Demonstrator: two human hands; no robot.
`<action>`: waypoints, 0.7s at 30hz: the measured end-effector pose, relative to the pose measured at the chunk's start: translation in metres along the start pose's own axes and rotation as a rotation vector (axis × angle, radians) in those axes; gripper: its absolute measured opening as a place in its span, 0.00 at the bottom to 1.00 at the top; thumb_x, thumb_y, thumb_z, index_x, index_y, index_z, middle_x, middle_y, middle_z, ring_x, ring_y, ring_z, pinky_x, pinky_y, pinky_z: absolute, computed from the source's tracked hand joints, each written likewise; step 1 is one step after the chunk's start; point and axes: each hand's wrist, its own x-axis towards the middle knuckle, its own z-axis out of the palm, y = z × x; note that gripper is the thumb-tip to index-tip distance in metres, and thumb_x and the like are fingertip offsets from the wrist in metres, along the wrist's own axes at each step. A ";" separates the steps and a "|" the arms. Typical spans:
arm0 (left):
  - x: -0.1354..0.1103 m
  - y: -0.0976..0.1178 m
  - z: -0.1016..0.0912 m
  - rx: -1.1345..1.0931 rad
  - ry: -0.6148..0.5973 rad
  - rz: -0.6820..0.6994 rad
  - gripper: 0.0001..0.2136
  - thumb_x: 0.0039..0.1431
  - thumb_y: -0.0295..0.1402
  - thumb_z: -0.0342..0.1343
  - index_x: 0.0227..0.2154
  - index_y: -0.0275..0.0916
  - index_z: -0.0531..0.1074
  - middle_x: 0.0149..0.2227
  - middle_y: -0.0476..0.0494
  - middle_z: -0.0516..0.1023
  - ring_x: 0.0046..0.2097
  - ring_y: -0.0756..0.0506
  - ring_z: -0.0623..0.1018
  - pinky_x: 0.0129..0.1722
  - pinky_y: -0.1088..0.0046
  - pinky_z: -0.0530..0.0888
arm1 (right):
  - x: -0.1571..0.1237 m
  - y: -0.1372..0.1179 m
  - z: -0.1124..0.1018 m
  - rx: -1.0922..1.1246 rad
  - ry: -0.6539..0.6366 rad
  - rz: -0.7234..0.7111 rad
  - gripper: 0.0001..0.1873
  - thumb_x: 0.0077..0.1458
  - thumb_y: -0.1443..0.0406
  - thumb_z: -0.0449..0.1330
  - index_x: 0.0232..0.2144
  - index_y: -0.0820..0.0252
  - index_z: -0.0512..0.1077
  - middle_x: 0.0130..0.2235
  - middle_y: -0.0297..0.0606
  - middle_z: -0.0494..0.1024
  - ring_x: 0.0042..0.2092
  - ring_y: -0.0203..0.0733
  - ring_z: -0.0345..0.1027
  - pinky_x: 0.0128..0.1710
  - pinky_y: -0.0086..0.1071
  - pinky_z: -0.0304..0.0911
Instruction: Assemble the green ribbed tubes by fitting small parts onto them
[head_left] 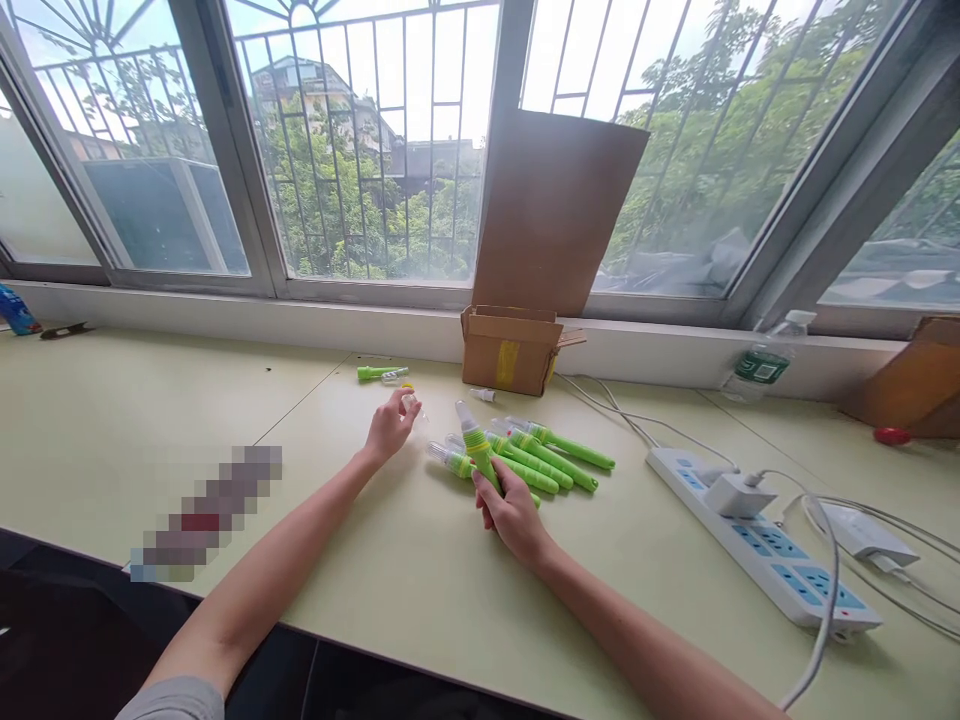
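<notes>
Under window (360,150), pale table (112,420) | right hand (514,515) grips pen (477,445) | left hand (390,430) pinches cap (410,400)

A pale yellow-green table (112,430) spreads under both hands. Beyond the left hand (390,428), a white sill (225,315) carries wide sliding windows (150,200) with metal bars (420,120); green trees (337,210) stand outside. Bright daylight pours in. Beyond the right hand (514,515) and off to its right, a grey window frame (847,170) slants away.
</notes>
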 end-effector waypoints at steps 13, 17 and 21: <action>-0.008 0.061 -0.007 -0.715 0.060 -0.138 0.21 0.57 0.48 0.56 0.46 0.37 0.67 0.31 0.45 0.75 0.30 0.49 0.76 0.28 0.70 0.78 | 0.002 -0.005 0.000 -0.097 -0.084 0.000 0.11 0.56 0.56 0.55 0.30 0.57 0.66 0.23 0.29 0.65 0.18 0.34 0.57 0.18 0.28 0.54; -0.020 0.072 -0.002 -0.664 -0.176 -0.050 0.19 0.55 0.46 0.59 0.42 0.37 0.68 0.28 0.47 0.75 0.29 0.50 0.75 0.28 0.74 0.75 | 0.002 -0.002 0.000 -0.133 -0.041 -0.016 0.13 0.52 0.57 0.58 0.38 0.57 0.68 0.24 0.30 0.68 0.19 0.35 0.56 0.18 0.29 0.55; -0.028 0.075 0.002 -0.648 -0.220 -0.043 0.17 0.53 0.46 0.60 0.37 0.38 0.67 0.25 0.51 0.73 0.25 0.52 0.72 0.25 0.77 0.71 | 0.000 0.001 0.001 -0.110 0.015 0.000 0.14 0.51 0.58 0.60 0.38 0.56 0.63 0.24 0.29 0.70 0.18 0.34 0.55 0.16 0.28 0.53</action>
